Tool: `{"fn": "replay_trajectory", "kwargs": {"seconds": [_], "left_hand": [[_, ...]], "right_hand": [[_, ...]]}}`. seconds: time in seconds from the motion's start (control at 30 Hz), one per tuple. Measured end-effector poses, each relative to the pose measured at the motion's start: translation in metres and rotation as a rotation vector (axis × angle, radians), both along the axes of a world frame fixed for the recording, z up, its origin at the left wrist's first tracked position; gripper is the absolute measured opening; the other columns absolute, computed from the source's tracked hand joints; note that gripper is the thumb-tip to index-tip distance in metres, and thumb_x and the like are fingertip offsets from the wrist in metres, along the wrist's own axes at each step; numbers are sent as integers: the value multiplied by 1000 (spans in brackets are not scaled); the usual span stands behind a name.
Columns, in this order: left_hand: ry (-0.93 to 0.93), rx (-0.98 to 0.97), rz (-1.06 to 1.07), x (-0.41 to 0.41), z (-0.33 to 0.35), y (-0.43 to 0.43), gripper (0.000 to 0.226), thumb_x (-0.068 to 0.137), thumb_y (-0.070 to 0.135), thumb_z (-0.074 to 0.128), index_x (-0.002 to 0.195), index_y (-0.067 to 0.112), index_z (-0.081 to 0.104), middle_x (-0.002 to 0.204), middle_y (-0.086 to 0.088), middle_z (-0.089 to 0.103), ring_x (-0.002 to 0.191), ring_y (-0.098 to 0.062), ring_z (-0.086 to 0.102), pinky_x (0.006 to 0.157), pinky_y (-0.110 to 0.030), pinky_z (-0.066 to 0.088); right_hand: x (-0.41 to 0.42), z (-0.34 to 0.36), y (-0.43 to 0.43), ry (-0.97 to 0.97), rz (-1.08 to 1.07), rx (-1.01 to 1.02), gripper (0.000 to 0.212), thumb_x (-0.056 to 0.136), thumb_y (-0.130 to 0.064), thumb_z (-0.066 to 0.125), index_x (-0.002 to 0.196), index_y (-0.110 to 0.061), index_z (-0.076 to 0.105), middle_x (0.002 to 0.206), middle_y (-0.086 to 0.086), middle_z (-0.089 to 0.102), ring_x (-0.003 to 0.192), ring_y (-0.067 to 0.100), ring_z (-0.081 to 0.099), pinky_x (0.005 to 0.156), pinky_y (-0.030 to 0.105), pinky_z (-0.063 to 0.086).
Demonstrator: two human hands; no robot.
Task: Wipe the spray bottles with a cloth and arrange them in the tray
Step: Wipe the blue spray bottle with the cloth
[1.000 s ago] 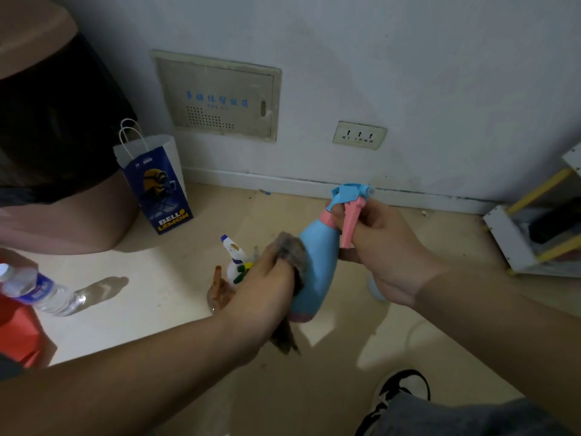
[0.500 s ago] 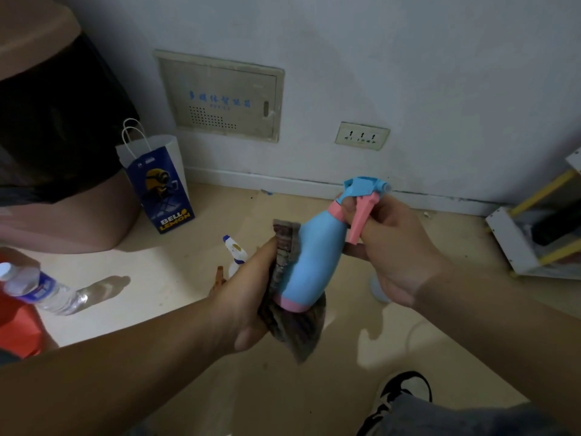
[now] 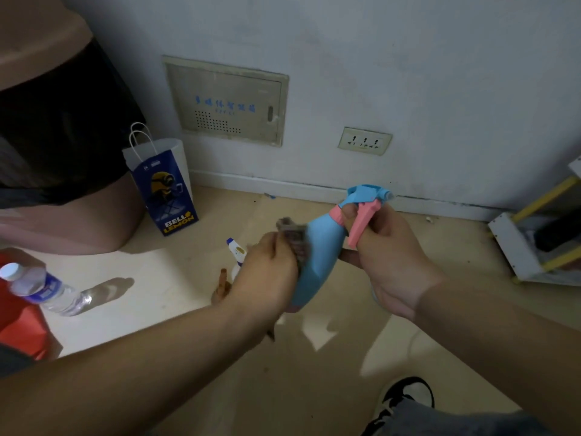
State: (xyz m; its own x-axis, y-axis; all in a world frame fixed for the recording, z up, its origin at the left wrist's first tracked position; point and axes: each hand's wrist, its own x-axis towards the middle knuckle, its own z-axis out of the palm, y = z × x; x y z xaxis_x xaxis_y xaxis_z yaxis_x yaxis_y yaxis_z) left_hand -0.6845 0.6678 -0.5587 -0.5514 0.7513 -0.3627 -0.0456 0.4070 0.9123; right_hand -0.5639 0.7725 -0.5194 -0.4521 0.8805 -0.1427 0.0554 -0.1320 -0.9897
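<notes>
Gripping the neck of the pale blue plastic spray bottle with a pink collar and trigger (image 3: 317, 256), the right hand (image 3: 390, 262) is curling its fingers round it just under the nozzle head, with the trigger sticking out between them. The bottle is being held in the air above the beige floor (image 3: 176, 278), tilted, its nozzle up toward the grey wall (image 3: 440, 73) and its base down by the left hand (image 3: 267, 272). That hand is clutching a rumpled grey-brown cloth (image 3: 294, 234) and pressing it against the bottle's left side. A big pink bin with a black liner (image 3: 63, 127) is standing at the far left, and a blue-and-white paper carrier bag (image 3: 163, 184) is standing just beside it. A clear plastic water bottle (image 3: 47, 291) is lying tilted near the left edge. A small white spray bottle (image 3: 236, 250) is showing behind the left hand, partly hidden.
</notes>
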Motion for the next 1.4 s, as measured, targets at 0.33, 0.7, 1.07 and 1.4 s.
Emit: {"fn": "replay_trajectory", "kwargs": {"seconds": [0.33,0.7,1.07,1.4], "left_hand": [[492,325,-514,-20,-1,-2,57,94,56,63,146,47,42,131,16,63,121,-7,61,100,-43,53],[536,147,-434,-16,1,-1,49,80,60,66,120,34,51,105,12,69,95,-11,68,81,-42,58],[1150,35,-490,-25,1,-1,60,86,65,33,119,19,55,102,-1,59,88,-27,57,69,-42,49],[800,158,-316,-8,4,-7,47,98,60,17,113,32,52,94,11,61,83,-14,58,70,-37,45]], "right_hand": [[2,-6,-10,-88,25,-34,11,100,-15,62,99,-17,73,96,8,77,89,20,75,72,29,59],[17,4,2,-60,329,-144,17,93,-3,64,102,-12,75,95,-1,78,85,8,73,71,26,59],[21,23,9,-354,395,45,58,105,-49,44,92,2,67,64,16,60,48,25,45,47,32,38],[12,10,-19,-348,367,29,50,107,-36,45,80,1,63,59,11,58,46,23,49,44,30,41]]}}
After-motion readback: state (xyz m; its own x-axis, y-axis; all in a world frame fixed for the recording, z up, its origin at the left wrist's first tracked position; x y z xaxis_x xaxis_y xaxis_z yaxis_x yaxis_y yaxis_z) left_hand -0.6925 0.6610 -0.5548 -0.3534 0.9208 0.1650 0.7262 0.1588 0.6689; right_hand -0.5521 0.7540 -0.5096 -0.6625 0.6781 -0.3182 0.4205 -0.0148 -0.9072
